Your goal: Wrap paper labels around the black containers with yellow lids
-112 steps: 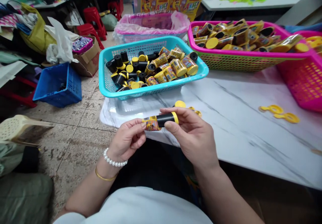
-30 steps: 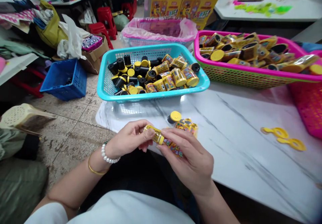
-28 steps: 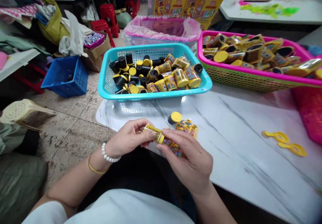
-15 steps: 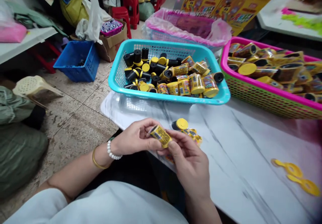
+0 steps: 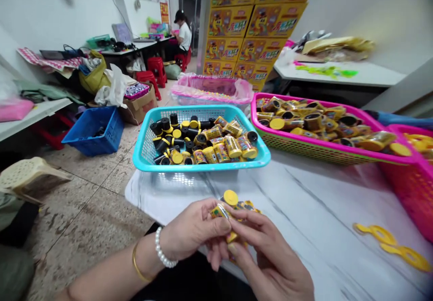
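Observation:
Between both hands, low in the middle of the view, is a small yellow printed wrapper (image 5: 220, 210), partly hidden by fingers. My left hand (image 5: 194, 229), with a pearl bracelet at the wrist, pinches its left side. The fingers of my right hand (image 5: 267, 247) close on its right side. Just beyond the hands a black canister with a yellow lid (image 5: 231, 197) stands on the marbled table (image 5: 287, 201), beside more yellow printed pieces (image 5: 248, 206). A turquoise basket (image 5: 203, 168) behind them holds black canisters with yellow lids and several wrapped ones.
A pink-rimmed basket (image 5: 324, 152) of wrapped canisters stands right of the turquoise one. Yellow ring-shaped pieces (image 5: 382, 235) lie at the table's right. On the floor are a blue crate (image 5: 98, 138) and a cream stool (image 5: 25, 172). A person (image 5: 184, 34) sits far back.
The view has tilted up, bringing the seated person and more stacked boxes into sight. The held wrapper has turned in my fingers, and my right fingers now reach over it.

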`<state>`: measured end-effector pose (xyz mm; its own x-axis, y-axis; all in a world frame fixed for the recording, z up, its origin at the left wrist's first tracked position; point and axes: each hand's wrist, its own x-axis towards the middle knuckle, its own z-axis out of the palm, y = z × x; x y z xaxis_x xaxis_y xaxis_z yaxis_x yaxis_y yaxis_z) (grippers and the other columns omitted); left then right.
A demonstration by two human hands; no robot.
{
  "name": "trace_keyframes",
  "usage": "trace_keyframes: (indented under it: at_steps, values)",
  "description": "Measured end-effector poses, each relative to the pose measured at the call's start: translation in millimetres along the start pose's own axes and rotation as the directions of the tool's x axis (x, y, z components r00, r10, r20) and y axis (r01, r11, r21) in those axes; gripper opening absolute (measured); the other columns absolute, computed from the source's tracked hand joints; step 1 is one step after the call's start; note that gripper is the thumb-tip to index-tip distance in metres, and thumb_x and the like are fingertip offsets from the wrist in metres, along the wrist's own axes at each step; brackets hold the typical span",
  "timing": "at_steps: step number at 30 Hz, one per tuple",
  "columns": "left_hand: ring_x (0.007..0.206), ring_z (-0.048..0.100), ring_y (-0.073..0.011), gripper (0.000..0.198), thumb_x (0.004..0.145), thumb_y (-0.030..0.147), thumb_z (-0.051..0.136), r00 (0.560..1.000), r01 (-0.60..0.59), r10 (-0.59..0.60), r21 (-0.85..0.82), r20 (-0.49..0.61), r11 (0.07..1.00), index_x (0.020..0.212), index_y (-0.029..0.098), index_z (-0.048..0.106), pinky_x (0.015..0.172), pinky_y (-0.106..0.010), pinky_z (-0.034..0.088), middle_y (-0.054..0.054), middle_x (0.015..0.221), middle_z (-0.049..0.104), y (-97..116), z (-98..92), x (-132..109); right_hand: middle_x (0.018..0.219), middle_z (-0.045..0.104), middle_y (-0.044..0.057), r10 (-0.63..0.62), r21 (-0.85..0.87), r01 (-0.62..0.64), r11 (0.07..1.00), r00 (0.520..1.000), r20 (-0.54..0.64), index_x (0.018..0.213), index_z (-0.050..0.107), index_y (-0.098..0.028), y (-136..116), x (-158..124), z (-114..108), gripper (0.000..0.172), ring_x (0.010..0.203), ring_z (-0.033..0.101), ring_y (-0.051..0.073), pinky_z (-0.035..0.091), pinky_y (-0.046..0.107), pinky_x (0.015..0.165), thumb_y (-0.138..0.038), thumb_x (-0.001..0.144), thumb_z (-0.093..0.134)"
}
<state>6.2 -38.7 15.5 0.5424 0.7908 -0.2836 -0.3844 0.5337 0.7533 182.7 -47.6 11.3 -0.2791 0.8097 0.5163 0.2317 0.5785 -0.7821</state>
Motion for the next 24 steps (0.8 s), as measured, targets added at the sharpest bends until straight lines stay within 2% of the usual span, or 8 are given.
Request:
trace_keyframes:
  at_steps: [4, 7, 10, 13, 16, 19, 21, 24]
  values:
    - [0.049, 0.064, -0.013, 0.073, 0.075, 0.063, 0.078, 0.988, -0.154, 0.155, 0.065, -0.025, 0.986, 0.124, 0.018, 0.049, 0.049, -0.021, 0.047, 0.001, 0.068, 0.067, 14.9, 2.7, -5.1, 0.112, 0.07, 0.007, -0.101, -0.123, 0.102, 0.987, 0.995, 0.015, 0.11, 0.075, -0.029, -14.8, 28.9, -11.9, 0.029, 0.098, 0.074, 0.021, 0.065, 0.032, 0.081, -0.013, 0.086, 0.071]
    - [0.06, 0.065, -0.0139, 0.066, 0.076, 0.062, 0.077, 0.942, -0.236, 0.292, 0.294, -0.164, 0.926, 0.119, 0.016, 0.056, 0.059, -0.024, 0.049, -0.001, 0.073, 0.068, 21.3, -3.9, -12.8, 0.111, 0.07, 0.007, -0.209, -0.321, 0.196, 0.927, 0.978, -0.006, 0.11, 0.076, -0.029, -17.3, 61.4, -20.4, 0.029, 0.094, 0.073, 0.021, 0.065, 0.033, 0.079, -0.014, 0.086, 0.071]
    - [0.068, 0.063, -0.0145, 0.042, 0.08, 0.047, 0.078, 0.869, -0.171, 0.402, 0.587, -0.289, 0.791, 0.105, 0.016, 0.066, 0.064, -0.025, 0.049, -0.002, 0.075, 0.068, 16.6, -18.3, -18.2, 0.108, 0.071, 0.007, -0.295, -0.466, 0.228, 0.855, 0.953, -0.074, 0.107, 0.077, -0.028, -5.2, 102.0, -30.0, 0.022, 0.092, 0.072, 0.021, 0.064, 0.034, 0.076, -0.018, 0.088, 0.07]
    - [0.068, 0.062, -0.0154, 0.025, 0.084, 0.037, 0.074, 0.836, -0.131, 0.477, 0.745, -0.272, 0.654, 0.099, 0.017, 0.069, 0.064, -0.027, 0.048, -0.003, 0.075, 0.07, 8.3, -33.3, -20.3, 0.108, 0.073, 0.008, -0.331, -0.574, 0.211, 0.791, 0.937, -0.112, 0.103, 0.079, -0.026, 20.1, 145.2, -38.6, 0.017, 0.091, 0.073, 0.022, 0.062, 0.037, 0.077, -0.025, 0.086, 0.072]
    - [0.068, 0.063, -0.0161, 0.023, 0.084, 0.035, 0.071, 0.814, -0.138, 0.517, 0.776, -0.265, 0.615, 0.097, 0.017, 0.069, 0.064, -0.027, 0.048, -0.003, 0.075, 0.07, 6.2, -39.9, -22.2, 0.113, 0.076, 0.006, -0.202, -0.647, 0.168, 0.744, 0.979, 0.022, 0.105, 0.08, -0.027, 50.8, 178.1, -40.8, 0.022, 0.101, 0.073, 0.027, 0.059, 0.043, 0.089, -0.025, 0.084, 0.073]
    - [0.068, 0.064, -0.0169, 0.025, 0.085, 0.038, 0.071, 0.834, -0.11, 0.501, 0.82, -0.231, 0.561, 0.098, 0.016, 0.068, 0.065, -0.027, 0.048, -0.003, 0.075, 0.07, 10.4, -36.8, -19.4, 0.111, 0.08, 0.008, -0.016, -0.661, 0.077, 0.747, 0.995, 0.097, 0.12, 0.075, -0.024, 73.9, 195.6, -34.9, 0.034, 0.101, 0.075, 0.029, 0.056, 0.045, 0.093, -0.026, 0.087, 0.069]
    - [0.07, 0.064, -0.0186, 0.027, 0.085, 0.039, 0.072, 0.848, -0.071, 0.5, 0.897, -0.176, 0.436, 0.1, 0.016, 0.068, 0.068, -0.029, 0.049, -0.004, 0.078, 0.071, 13.5, -30.3, -11.1, 0.113, 0.079, 0.009, 0.041, -0.658, 0.042, 0.752, 0.993, 0.111, 0.127, 0.072, -0.021, 80.2, 202.4, -28.6, 0.039, 0.104, 0.075, 0.03, 0.055, 0.046, 0.095, -0.026, 0.089, 0.065]
    - [0.086, 0.067, -0.0259, 0.045, 0.083, 0.04, 0.074, 0.847, -0.003, 0.518, 0.972, -0.122, 0.233, 0.116, 0.011, 0.065, 0.078, -0.035, 0.051, -0.012, 0.094, 0.072, 14.8, -17.3, 8.6, 0.125, 0.075, 0.01, 0.019, -0.604, 0.064, 0.794, 0.991, 0.131, 0.127, 0.072, -0.019, 75.3, 206.5, -20.9, 0.038, 0.119, 0.07, 0.029, 0.051, 0.044, 0.105, -0.024, 0.09, 0.063]
